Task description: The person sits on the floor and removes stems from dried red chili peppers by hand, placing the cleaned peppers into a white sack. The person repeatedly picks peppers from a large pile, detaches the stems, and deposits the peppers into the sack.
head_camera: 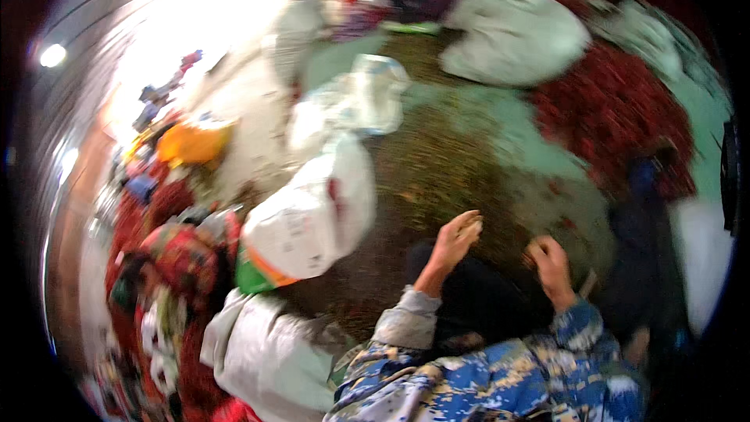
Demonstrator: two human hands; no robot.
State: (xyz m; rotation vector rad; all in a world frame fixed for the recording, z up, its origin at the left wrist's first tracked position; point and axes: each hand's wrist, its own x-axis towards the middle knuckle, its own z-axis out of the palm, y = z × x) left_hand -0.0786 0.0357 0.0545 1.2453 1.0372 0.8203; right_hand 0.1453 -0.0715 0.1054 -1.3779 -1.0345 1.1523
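Observation:
My left hand is raised over a dark brown-green heap of loose plant-like material, its fingers held close together; the blur hides whether anything lies between them. To its right, my right hand has curled fingers over the grey-brown ground near small red bits, and what it may hold cannot be made out. Left of my hands lies a white woven sack with an orange and green end and some print. Beyond it are crumpled white sacks.
A full white sack lies at the top beside a large heap of dark red produce. A person in dark clothes is close on my right. Another person in patterned red is at left, near an orange sack and red heaps.

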